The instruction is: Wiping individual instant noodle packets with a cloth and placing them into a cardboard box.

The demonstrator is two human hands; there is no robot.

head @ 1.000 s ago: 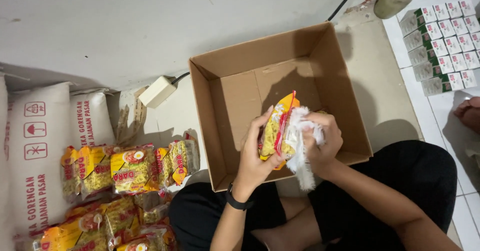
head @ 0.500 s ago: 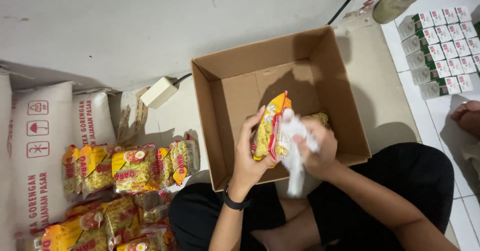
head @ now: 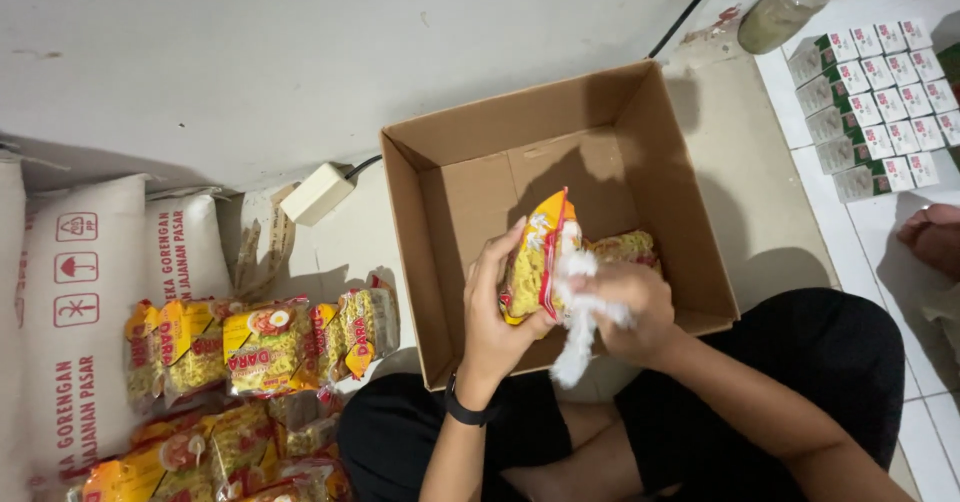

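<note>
Floor: pale tile against a white wall, a person sitting cross-legged on it.
Noodle packet (head: 533, 257): yellow and red, held upright over the near edge of the open cardboard box (head: 445, 177).
Left hand (head: 492, 312): fingers curled round the packet's side.
Right hand (head: 632, 307): closed on a white cloth (head: 580, 312) pressed to the packet (wiping it, I'd say).
Next: probably lowering it beside the packet already in the box.
Nearby: more packets (head: 260, 347) heaped on the left; small cartons (head: 875, 107) on the right.

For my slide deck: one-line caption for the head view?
Left hand holds noodle packets over an open cardboard box; right hand grips white plastic.
</note>
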